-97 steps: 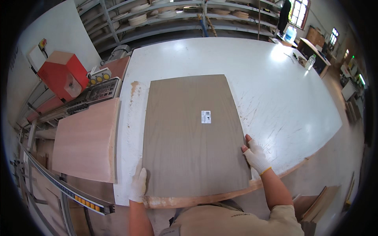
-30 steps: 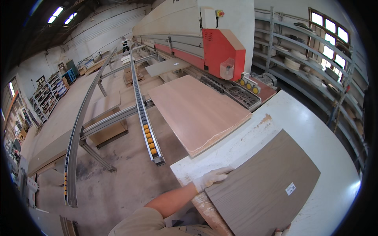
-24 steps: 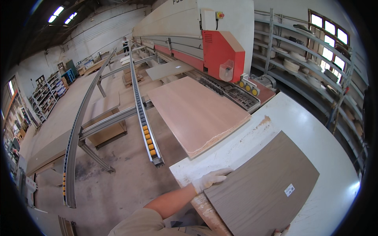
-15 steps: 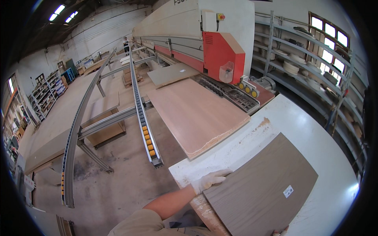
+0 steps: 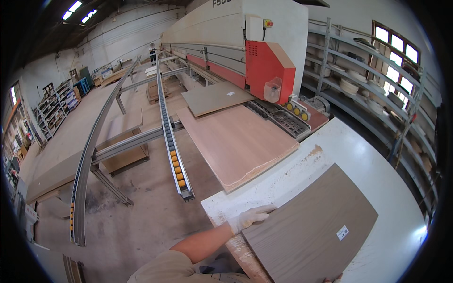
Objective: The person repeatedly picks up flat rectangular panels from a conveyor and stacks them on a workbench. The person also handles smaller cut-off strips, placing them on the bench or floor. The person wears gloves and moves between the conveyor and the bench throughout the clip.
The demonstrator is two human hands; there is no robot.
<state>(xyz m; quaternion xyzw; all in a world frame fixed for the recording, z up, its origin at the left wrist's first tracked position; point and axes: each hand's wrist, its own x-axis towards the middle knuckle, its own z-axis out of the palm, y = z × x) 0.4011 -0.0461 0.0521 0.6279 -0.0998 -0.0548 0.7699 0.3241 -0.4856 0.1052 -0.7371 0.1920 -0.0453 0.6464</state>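
A grey-brown wood-grain panel [image 5: 306, 226] with a small white label [image 5: 342, 232] lies slanted on a white worktop [image 5: 363, 155] in front of me. My left hand [image 5: 249, 218], in a white glove, rests at the panel's left edge with its fingers stretched out and touching it. Of my right hand [image 5: 338, 278], only fingertips show at the bottom of the picture, closed on the panel's near edge; the rest is out of sight.
Beyond the worktop lies a pinkish board [image 5: 240, 141], with a grey labelled panel [image 5: 217, 98] overlapping its far end. A red and white machine [image 5: 269, 70] stands behind. Roller rails [image 5: 166, 122] run along the left. Metal shelves [image 5: 358, 70] hold coils at right.
The far grey panel has slid toward me and right, and now overlaps the pinkish board. The near panel has shifted very slightly left; my left hand stays at its edge.
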